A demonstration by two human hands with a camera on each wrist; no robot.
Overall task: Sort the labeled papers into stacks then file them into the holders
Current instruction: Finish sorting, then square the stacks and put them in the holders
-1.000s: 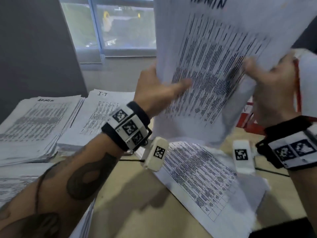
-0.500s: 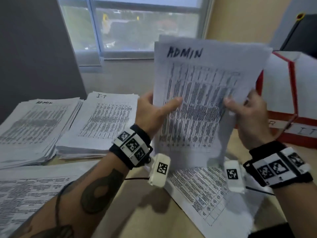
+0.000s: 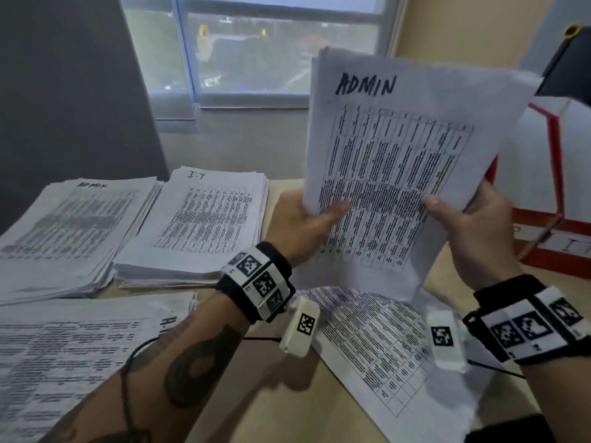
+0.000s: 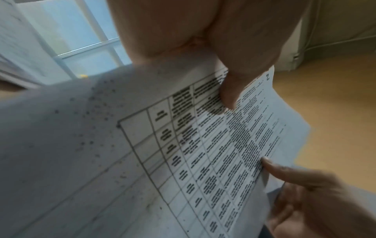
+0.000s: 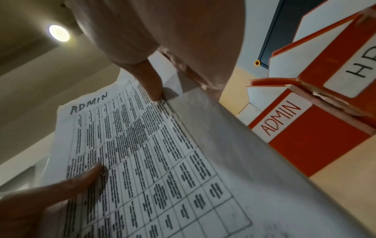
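White sheaf: ADMIN papers (image 3: 393,174), a printed-table bundle with "ADMIN" handwritten at the top, held upright above the desk (image 3: 281,394), its lower edge hanging just over a loose printed sheet (image 3: 377,346) that lies flat there.
Left hand (image 3: 303,225): clamped on the bundle's left edge, thumb pressed across the front of the table, the fingers behind and out of sight.
Right hand (image 3: 473,231): gripping the right edge lower down, thumb on the front page; the right wrist view shows the fingers curled behind the pages.
Step in hand: sorting, by my reading; the label faces the person, so the bundle looks ready to be assigned to its place.
Matching stack: ADMIN stack (image 3: 70,231) lies at the far left of the desk, well apart from the held bundle, with the I-T stack (image 3: 204,225) between them.
Other pile: papers marked with an "H" (image 3: 80,356) sit nearest the person on the left.
Holders: red file holders (image 3: 550,193) stand just behind the right hand; the right wrist view shows one labelled ADMIN (image 5: 305,132) beside one labelled HR (image 5: 346,67).
Next move: probably a carry leftwards over the I-T stack to lay the bundle squarely on the ADMIN stack, or else straight into the ADMIN holder; either calls for both grips to keep the pages aligned.
Risk: loosely gathered pages may fan or slip if one hand lets go early.
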